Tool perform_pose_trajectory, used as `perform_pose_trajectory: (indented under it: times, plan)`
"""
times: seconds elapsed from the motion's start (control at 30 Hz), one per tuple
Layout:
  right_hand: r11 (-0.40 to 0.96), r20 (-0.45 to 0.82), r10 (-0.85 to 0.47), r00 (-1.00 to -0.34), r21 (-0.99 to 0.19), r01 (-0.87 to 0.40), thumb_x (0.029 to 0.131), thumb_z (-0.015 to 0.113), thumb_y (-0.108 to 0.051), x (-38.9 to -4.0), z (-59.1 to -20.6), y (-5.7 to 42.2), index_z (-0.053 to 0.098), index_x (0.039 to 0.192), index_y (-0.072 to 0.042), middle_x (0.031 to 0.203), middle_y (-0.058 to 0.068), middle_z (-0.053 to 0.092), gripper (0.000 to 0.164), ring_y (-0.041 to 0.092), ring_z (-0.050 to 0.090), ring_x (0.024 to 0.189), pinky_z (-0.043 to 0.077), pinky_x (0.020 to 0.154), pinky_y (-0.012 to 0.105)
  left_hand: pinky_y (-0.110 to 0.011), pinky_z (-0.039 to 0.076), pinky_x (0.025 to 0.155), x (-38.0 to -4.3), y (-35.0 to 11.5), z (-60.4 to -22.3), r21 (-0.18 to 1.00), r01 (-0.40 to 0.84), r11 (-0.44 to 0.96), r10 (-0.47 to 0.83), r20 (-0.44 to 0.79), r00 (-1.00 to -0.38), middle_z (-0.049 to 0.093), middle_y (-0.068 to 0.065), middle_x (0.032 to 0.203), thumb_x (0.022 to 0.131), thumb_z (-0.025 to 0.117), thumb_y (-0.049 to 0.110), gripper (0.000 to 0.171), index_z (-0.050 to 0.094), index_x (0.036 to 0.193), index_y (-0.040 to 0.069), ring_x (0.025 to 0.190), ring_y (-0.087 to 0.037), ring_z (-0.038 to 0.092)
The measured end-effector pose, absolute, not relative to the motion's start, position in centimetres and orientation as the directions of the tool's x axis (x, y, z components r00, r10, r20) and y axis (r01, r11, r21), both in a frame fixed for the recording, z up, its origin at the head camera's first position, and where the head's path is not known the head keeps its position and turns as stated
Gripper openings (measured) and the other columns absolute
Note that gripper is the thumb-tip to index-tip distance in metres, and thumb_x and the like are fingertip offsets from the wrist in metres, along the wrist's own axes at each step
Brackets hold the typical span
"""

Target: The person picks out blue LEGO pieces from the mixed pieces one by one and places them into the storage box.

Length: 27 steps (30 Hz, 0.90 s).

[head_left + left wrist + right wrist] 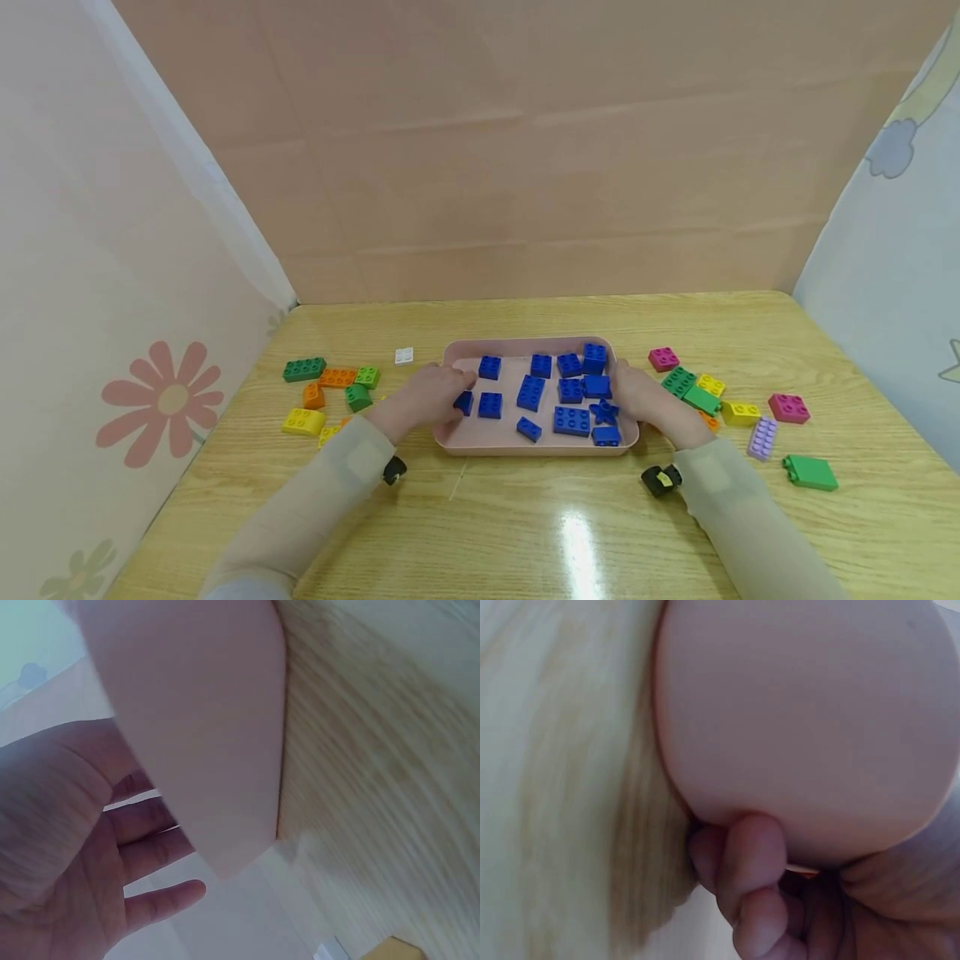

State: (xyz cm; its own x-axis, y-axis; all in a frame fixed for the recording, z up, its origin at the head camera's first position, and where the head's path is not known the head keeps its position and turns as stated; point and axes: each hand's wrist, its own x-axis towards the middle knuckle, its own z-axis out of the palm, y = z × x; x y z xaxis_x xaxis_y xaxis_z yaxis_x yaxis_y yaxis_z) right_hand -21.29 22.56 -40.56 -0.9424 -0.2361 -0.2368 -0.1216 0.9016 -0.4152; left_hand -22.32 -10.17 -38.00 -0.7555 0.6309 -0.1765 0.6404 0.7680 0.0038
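A pale pink tray (480,451) holds several blue toy bricks (530,392), some with studs up, and a blue star-shaped piece (603,412). My left hand (429,398) reaches over the tray's left rim, its fingertips at a blue brick (464,403) just inside. In the left wrist view the tray wall (195,735) hides those fingertips, so whether they pinch the brick is unclear; the little finger sticks out straight. At the right end, my right hand (647,397) grips the tray. Its curled fingers (756,851) press the outer wall (802,727) in the right wrist view.
Left of the tray lie green, orange and yellow bricks (303,422), plus a white brick (404,356) farther back. Pink, green, yellow, orange and purple bricks (762,438) are spread on the right. A brown backdrop (525,183) stands behind the wooden table (525,525).
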Motion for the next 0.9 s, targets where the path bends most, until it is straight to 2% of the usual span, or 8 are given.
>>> perform_pose_trajectory:
  times: [0.17, 0.4, 0.57, 0.67, 0.8, 0.9]
  plan:
    - [0.898, -0.241, -0.233, -0.942, -0.425, -0.113, 0.104, 0.025, -0.006, -21.2, -40.4, 22.6, 0.023, 0.128, 0.026, 0.11, 0.035, 0.054, 0.04, 0.033, 0.057, 0.09, 0.047, 0.086, 0.051, -0.033, 0.046, 0.079, -21.9, -10.8, -37.4, 0.102, 0.59, 0.801, 0.599, -0.156, -0.786, 0.062, 0.001, 0.097, 0.087, 0.074, 0.03, 0.035, 0.058, 0.114, 0.014, 0.076, -0.014, 0.053]
    - [0.899, -0.26, -0.215, -0.942, -0.429, -0.087, 0.105, 0.025, -0.007, -21.4, -40.5, 22.7, 0.023, 0.129, 0.025, 0.11, 0.034, 0.053, 0.04, 0.033, 0.056, 0.09, 0.049, 0.082, 0.046, -0.029, 0.045, 0.067, -20.6, -11.9, -36.5, 0.123, 0.622, 0.773, 0.63, -0.041, -0.776, 0.056, 0.004, 0.084, 0.088, 0.072, 0.033, 0.034, 0.061, 0.111, 0.009, 0.07, -0.013, 0.051]
    - [0.895, -0.24, -0.234, -0.942, -0.431, -0.113, 0.104, 0.026, -0.006, -21.4, -40.6, 22.7, 0.024, 0.127, 0.026, 0.105, 0.032, 0.055, 0.04, 0.032, 0.057, 0.087, 0.049, 0.079, 0.045, -0.035, 0.049, 0.079, -19.3, -13.5, -36.0, 0.172, 0.591, 0.788, 0.596, 0.028, -0.803, 0.065, -0.003, 0.102, 0.09, 0.07, 0.032, 0.032, 0.063, 0.112, 0.009, 0.085, -0.017, 0.058]
    - [0.888, -0.224, -0.251, -0.941, -0.442, -0.132, 0.104, 0.026, -0.005, -21.3, -40.8, 22.9, 0.025, 0.127, 0.027, 0.106, 0.034, 0.055, 0.039, 0.032, 0.058, 0.087, 0.049, 0.081, 0.047, -0.039, 0.05, 0.084, -18.7, -14.9, -35.7, 0.17, 0.57, 0.804, 0.568, 0.068, -0.82, 0.065, -0.006, 0.111, 0.09, 0.069, 0.033, 0.035, 0.062, 0.114, 0.01, 0.092, -0.02, 0.06]
    - [0.854, -0.252, -0.264, -0.931, -0.509, -0.104, 0.106, 0.028, -0.01, -21.0, -40.6, 23.5, 0.029, 0.127, 0.022, 0.1, 0.028, 0.057, 0.038, 0.027, 0.06, 0.077, 0.053, 0.069, 0.041, -0.041, 0.051, 0.081, -18.3, -16.3, -35.3, 0.142, 0.548, 0.824, 0.544, 0.07, -0.836, 0.064, -0.009, 0.113, 0.088, 0.071, 0.035, 0.041, 0.06, 0.117, 0.009, 0.092, -0.023, 0.061]
    - [0.825, -0.26, -0.252, -0.932, -0.562, -0.066, 0.107, 0.031, -0.015, -20.6, -39.5, 24.2, 0.034, 0.127, 0.017, 0.085, 0.019, 0.059, 0.038, 0.023, 0.061, 0.06, 0.052, 0.055, 0.034, -0.045, 0.049, 0.087, -18.1, -16.9, -34.9, 0.129, 0.511, 0.85, 0.513, 0.026, -0.858, 0.06, -0.013, 0.122, 0.087, 0.071, 0.039, 0.049, 0.058, 0.123, 0.008, 0.102, -0.029, 0.06]
